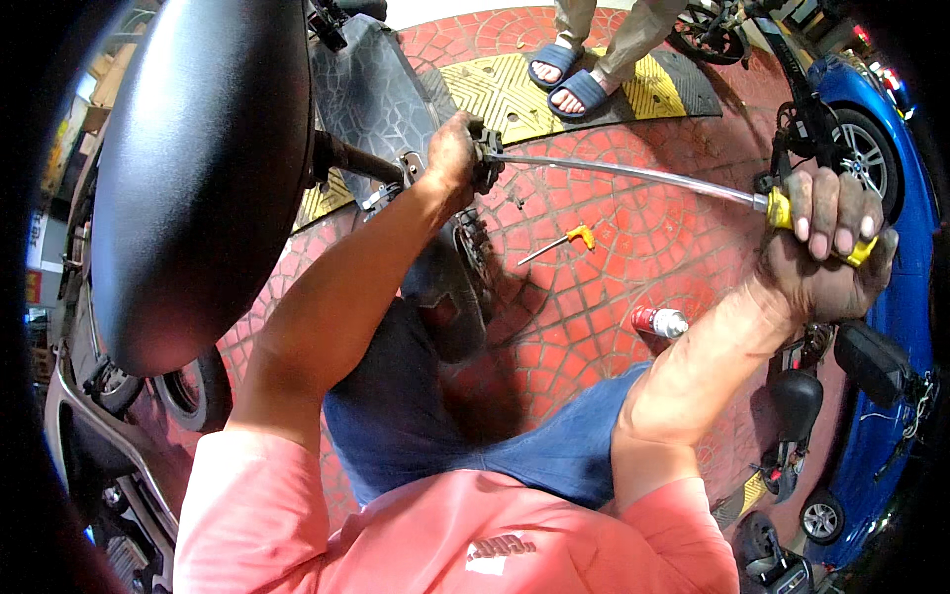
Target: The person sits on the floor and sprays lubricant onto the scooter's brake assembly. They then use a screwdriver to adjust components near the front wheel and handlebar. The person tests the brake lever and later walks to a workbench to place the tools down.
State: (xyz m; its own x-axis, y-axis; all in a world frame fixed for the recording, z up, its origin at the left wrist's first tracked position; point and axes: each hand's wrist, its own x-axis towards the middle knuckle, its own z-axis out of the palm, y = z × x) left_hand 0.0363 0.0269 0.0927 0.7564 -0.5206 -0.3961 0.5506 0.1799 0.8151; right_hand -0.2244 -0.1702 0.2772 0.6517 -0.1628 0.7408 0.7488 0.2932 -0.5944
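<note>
Stretching sideways, a long silver-shafted, yellow-handled tool (633, 172) sits in the right hand (824, 247) with fingers curled tight, its far end at a dark metal part (488, 166) the left hand (452, 153) grips, over red patterned paving (584, 332).

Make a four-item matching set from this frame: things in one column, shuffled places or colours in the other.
Things:
1. Car
2. Long yellow-handled tool
3. Seat
4. Shorter yellow-handled tool

Places or colours:
A. Lying on the red tiles
B. Black, at the upper left
C. Blue, at the right side
D. Gripped in the right hand

Pairs: 1-C, 2-D, 3-B, 4-A
</note>
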